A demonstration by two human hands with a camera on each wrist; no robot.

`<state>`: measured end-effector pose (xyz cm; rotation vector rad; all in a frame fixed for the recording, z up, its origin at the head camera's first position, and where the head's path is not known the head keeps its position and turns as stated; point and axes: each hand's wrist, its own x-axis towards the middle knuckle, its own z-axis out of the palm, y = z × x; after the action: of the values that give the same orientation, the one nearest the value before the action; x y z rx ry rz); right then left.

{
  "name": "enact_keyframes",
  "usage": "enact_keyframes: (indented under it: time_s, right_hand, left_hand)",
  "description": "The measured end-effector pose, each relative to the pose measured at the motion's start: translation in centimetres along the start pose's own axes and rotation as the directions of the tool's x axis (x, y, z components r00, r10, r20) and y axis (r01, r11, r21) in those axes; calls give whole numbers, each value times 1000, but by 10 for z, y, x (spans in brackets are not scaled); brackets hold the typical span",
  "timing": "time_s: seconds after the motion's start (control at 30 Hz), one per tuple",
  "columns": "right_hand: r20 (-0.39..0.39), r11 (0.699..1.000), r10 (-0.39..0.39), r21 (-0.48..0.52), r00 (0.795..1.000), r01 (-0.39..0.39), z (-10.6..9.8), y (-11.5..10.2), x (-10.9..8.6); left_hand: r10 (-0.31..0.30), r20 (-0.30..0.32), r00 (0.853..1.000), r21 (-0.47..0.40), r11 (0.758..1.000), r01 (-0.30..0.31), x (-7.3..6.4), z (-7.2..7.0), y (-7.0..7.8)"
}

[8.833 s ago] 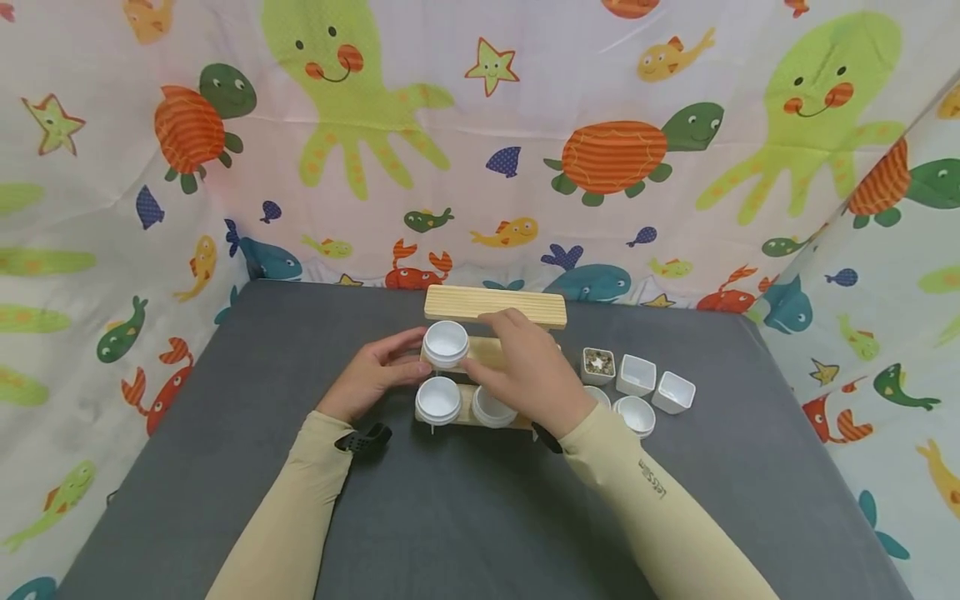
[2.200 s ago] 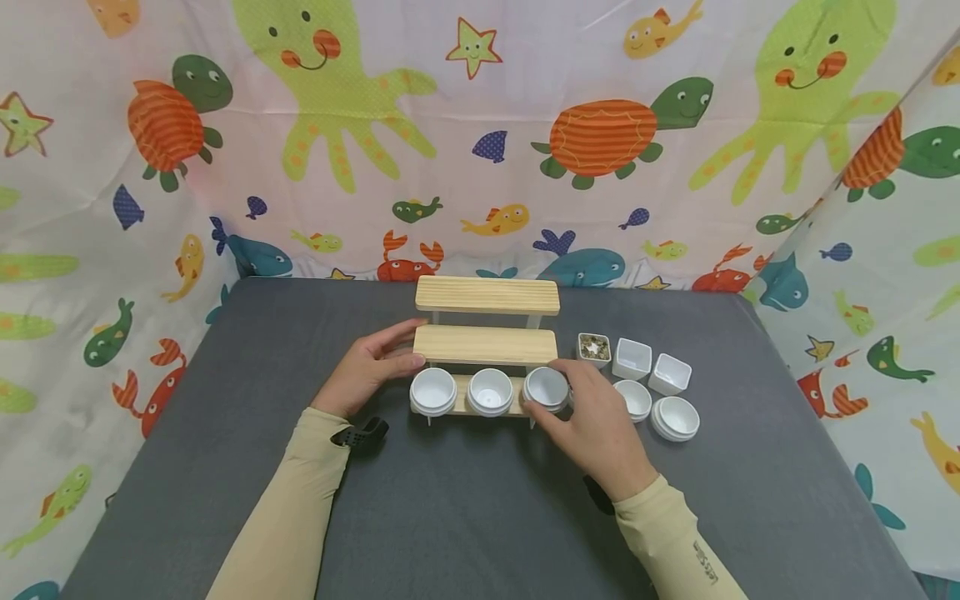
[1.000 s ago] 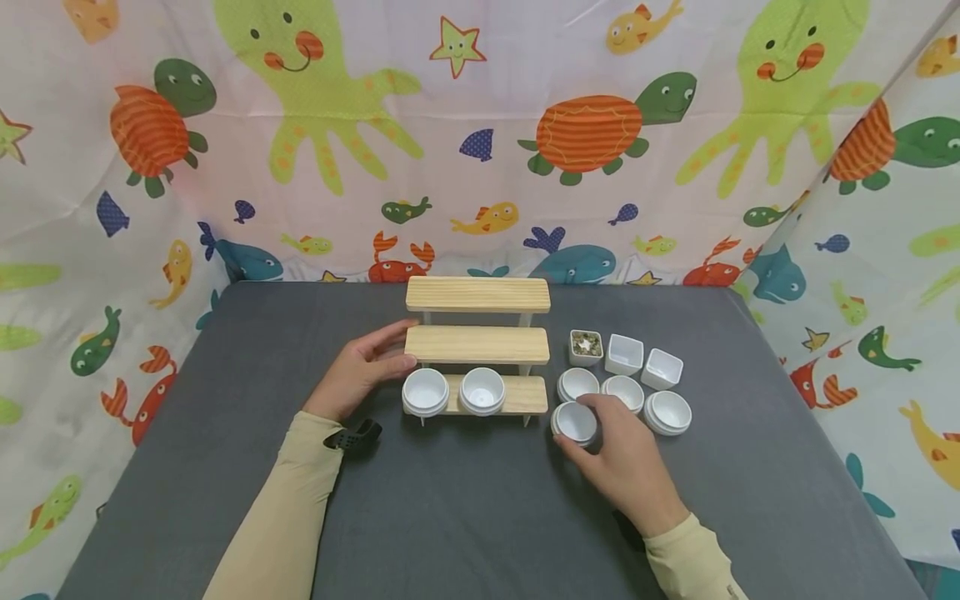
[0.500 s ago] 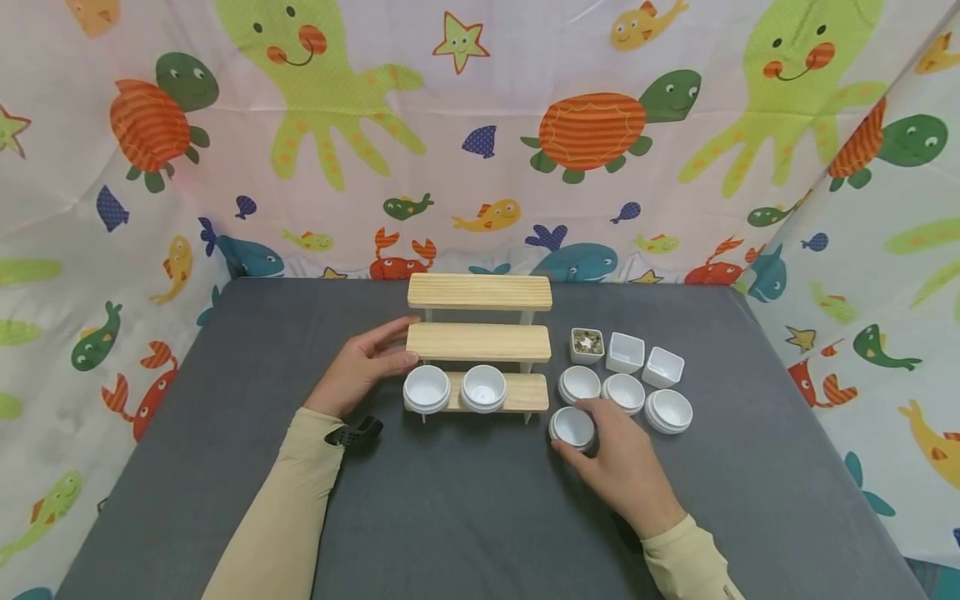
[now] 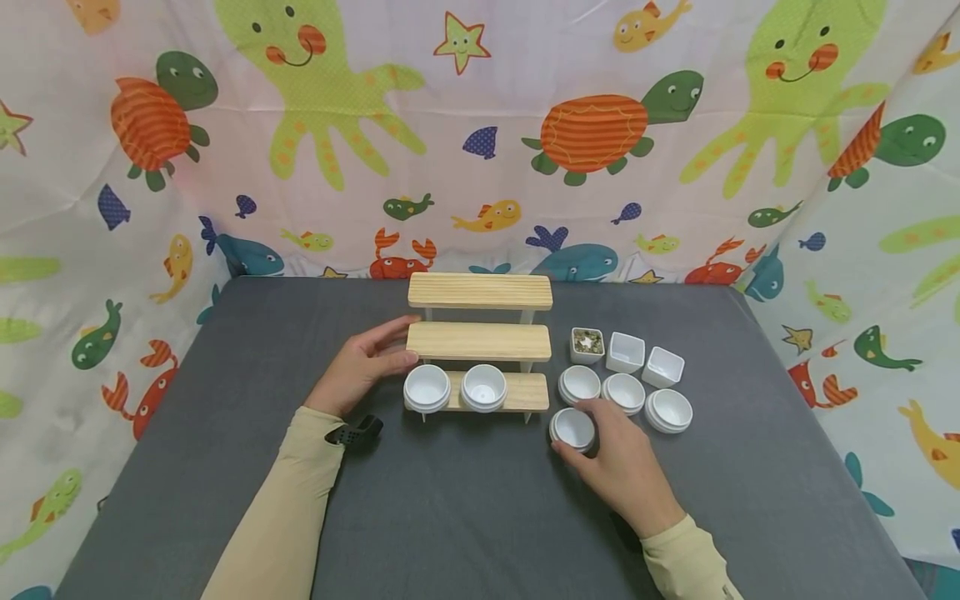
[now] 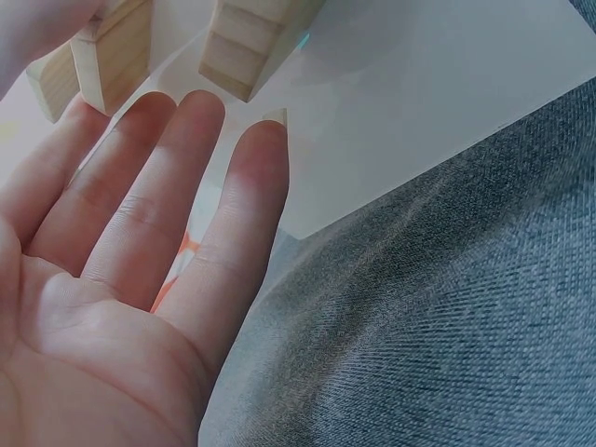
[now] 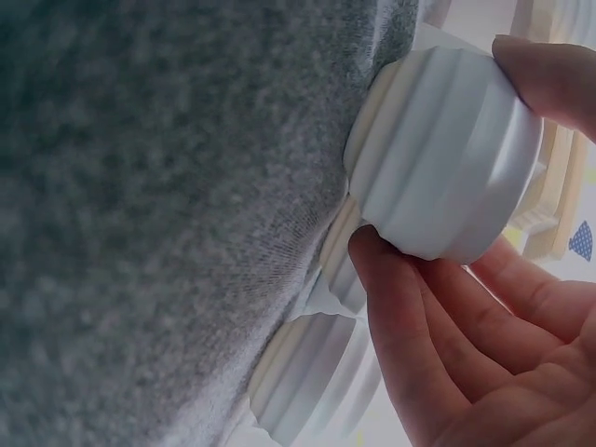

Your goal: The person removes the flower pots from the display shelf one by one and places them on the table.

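Note:
My right hand pinches a small white round pot between thumb and fingers. In the right wrist view, the ribbed side of this pot shows, its base against the grey cloth. My left hand is at the left end of a three-step wooden stand. Its thumb touches the middle step, and its fingers are straight in the left wrist view. Two more white round pots, one at the left and one in the middle, sit on the lowest step.
Behind my right hand stand three white round pots. Further back are two white square pots and a square pot holding speckled filling. A grey cloth covers the table; a sea-animal curtain hangs around it.
A pot has left the middle step. My right hand has carried a pot from the lowest step's right end down to the table. During the last half second, hardly anything moves.

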<state>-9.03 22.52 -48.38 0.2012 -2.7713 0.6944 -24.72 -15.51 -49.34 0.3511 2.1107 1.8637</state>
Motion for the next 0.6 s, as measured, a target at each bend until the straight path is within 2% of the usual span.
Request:
enact_keyframes:
  time_s: [0.17,0.6]
  right_hand:
    - [12,1000,17,10,1000,-17,0,1,-1]
    - [1,1000,-7,-28,1000,7,-6,-1,2]
  left_hand:
    - [0,3,1000,2,1000,-1,-1,1,2]
    - [-3,1,1000,9,1000,3,-2,1,4]
